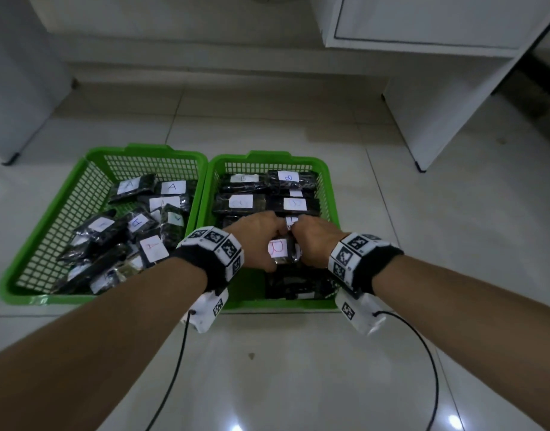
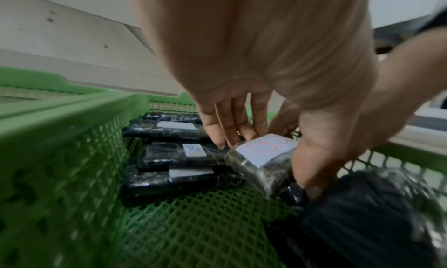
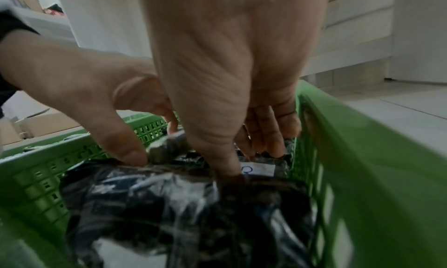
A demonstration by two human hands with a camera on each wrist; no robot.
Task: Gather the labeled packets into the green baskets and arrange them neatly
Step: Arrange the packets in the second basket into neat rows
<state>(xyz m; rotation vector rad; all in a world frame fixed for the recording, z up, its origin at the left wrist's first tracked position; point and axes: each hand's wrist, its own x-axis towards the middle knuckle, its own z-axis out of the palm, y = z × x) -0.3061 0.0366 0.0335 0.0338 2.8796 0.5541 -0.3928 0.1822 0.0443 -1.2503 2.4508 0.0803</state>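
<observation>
Two green baskets stand side by side on the tiled floor. The left basket (image 1: 49,213) holds a loose jumble of black packets labelled A (image 1: 172,187). In the right basket (image 1: 328,185), black B packets (image 1: 294,203) lie in neat rows at the back. Both hands are inside the right basket. My left hand (image 1: 258,241) grips a packet with a red B label (image 1: 278,248), its fingers (image 2: 229,130) on the far edge and its thumb (image 2: 314,157) on the near one. My right hand (image 1: 315,241) curls round the same packet's right end, thumb (image 3: 225,157) pressed down.
More black packets (image 1: 298,286) are heaped at the right basket's near end, under my wrists. A white cabinet (image 1: 454,98) stands to the back right and a grey unit (image 1: 18,88) to the back left. Wrist cables (image 1: 435,368) trail on the floor near me.
</observation>
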